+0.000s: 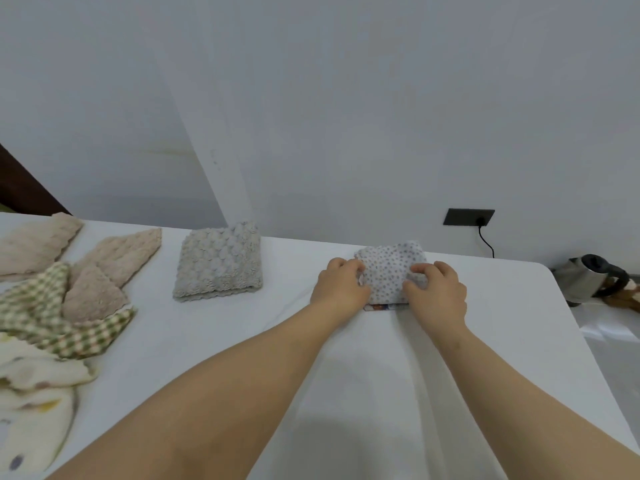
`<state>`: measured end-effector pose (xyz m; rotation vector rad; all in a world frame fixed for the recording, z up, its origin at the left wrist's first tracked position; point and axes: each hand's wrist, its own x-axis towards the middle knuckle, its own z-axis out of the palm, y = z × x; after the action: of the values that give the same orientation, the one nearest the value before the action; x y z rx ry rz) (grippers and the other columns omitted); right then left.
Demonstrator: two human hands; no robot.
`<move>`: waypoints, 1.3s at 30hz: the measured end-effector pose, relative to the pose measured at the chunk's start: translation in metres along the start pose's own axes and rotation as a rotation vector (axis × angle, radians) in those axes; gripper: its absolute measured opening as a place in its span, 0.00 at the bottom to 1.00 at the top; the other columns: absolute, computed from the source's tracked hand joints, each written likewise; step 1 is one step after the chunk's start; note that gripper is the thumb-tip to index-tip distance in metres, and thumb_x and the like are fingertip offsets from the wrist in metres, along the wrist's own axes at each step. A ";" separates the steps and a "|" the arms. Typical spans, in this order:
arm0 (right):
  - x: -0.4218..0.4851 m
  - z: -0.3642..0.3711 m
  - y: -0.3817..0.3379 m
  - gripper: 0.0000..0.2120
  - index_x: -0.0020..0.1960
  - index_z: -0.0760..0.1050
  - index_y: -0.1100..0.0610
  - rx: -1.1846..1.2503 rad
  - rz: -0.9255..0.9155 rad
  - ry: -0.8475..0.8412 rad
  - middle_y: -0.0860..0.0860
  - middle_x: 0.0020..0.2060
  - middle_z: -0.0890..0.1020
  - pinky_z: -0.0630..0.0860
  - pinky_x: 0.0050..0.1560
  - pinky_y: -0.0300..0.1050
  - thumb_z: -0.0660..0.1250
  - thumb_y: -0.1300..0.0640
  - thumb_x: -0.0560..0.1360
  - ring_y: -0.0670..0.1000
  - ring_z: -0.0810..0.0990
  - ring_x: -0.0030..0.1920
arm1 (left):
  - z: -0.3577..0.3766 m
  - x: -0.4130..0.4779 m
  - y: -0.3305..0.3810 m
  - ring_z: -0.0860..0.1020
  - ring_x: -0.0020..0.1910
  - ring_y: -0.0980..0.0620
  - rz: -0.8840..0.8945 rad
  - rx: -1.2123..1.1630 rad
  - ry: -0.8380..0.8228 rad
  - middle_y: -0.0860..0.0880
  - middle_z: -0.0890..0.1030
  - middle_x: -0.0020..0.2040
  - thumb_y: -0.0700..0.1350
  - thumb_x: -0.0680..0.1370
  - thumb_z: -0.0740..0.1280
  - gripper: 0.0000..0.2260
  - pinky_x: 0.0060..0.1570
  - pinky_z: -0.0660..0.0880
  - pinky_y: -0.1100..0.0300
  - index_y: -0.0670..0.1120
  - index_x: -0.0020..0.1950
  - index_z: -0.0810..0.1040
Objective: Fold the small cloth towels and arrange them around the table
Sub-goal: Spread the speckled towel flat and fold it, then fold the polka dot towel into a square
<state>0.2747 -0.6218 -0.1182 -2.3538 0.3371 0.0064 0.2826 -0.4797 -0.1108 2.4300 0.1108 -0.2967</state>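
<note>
Dotted towel (391, 268) is held folded on the worktop (346, 375) between left grip (341, 282) and right grip (436, 289), curled fingers pinching its sides. Edges should be squared and pressed flat, with the spacing kept from the grey folded towel (218, 261) left of the left grip.

The surface (214, 341) is white. At 12 o'clock lies a pale grey towel (218, 263) with a bubbled weave, and at 1 o'clock a dotted towel (389, 268), light grey with small darker dots. At 9 o'clock are beige towels (117, 254), a green-and-cream checked towel (34, 299) and cream towels (34, 372) with faint printed spots.
</note>
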 end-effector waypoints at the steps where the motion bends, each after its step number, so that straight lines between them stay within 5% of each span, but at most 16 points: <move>1: -0.006 0.000 -0.004 0.17 0.63 0.72 0.54 -0.006 -0.015 -0.001 0.52 0.70 0.65 0.64 0.63 0.51 0.62 0.57 0.74 0.58 0.64 0.67 | -0.005 -0.005 -0.004 0.65 0.67 0.47 0.009 0.011 0.010 0.47 0.64 0.70 0.44 0.77 0.61 0.18 0.63 0.65 0.55 0.48 0.68 0.68; 11: -0.094 0.028 -0.077 0.15 0.61 0.73 0.55 0.015 -0.216 -0.149 0.53 0.65 0.71 0.64 0.64 0.48 0.63 0.58 0.74 0.56 0.68 0.65 | -0.087 -0.098 -0.077 0.71 0.62 0.50 0.015 0.075 0.178 0.50 0.75 0.62 0.45 0.78 0.60 0.14 0.59 0.70 0.56 0.50 0.64 0.72; 21: -0.212 0.125 -0.156 0.14 0.61 0.71 0.53 0.000 -0.270 -0.375 0.51 0.62 0.73 0.68 0.59 0.45 0.60 0.57 0.76 0.52 0.72 0.61 | -0.166 -0.194 -0.225 0.73 0.58 0.53 -0.037 0.137 0.179 0.52 0.76 0.58 0.46 0.78 0.60 0.13 0.53 0.70 0.60 0.50 0.63 0.73; 28: -0.280 0.224 -0.220 0.14 0.62 0.71 0.53 -0.043 -0.247 -0.400 0.50 0.64 0.70 0.68 0.62 0.43 0.60 0.58 0.76 0.51 0.71 0.62 | -0.229 -0.221 -0.331 0.72 0.59 0.50 0.201 0.353 0.202 0.52 0.76 0.59 0.46 0.78 0.56 0.14 0.55 0.68 0.59 0.49 0.62 0.74; 32: -0.306 0.267 -0.250 0.14 0.61 0.71 0.53 -0.024 -0.189 -0.376 0.49 0.63 0.70 0.68 0.57 0.40 0.60 0.59 0.76 0.50 0.72 0.60 | -0.258 -0.229 -0.373 0.78 0.42 0.47 0.380 0.410 0.202 0.52 0.81 0.42 0.48 0.70 0.54 0.15 0.39 0.73 0.57 0.49 0.45 0.80; 36: -0.325 0.297 -0.266 0.16 0.61 0.72 0.54 -0.029 -0.152 -0.338 0.49 0.59 0.73 0.70 0.55 0.42 0.60 0.60 0.74 0.50 0.73 0.57 | -0.267 -0.228 -0.405 0.69 0.60 0.50 0.407 0.410 0.055 0.54 0.73 0.60 0.47 0.76 0.59 0.15 0.55 0.66 0.60 0.51 0.63 0.72; 39: -0.333 0.321 -0.263 0.15 0.59 0.74 0.53 -0.088 -0.198 -0.295 0.48 0.56 0.77 0.71 0.55 0.44 0.61 0.59 0.73 0.52 0.73 0.55 | -0.262 -0.227 -0.426 0.68 0.61 0.50 0.410 0.444 0.042 0.51 0.72 0.61 0.48 0.77 0.59 0.16 0.54 0.66 0.59 0.50 0.64 0.72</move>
<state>0.0477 -0.1410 -0.1363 -2.4191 -0.0417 0.2759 0.0440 0.0152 -0.1259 2.8166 -0.4776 -0.0878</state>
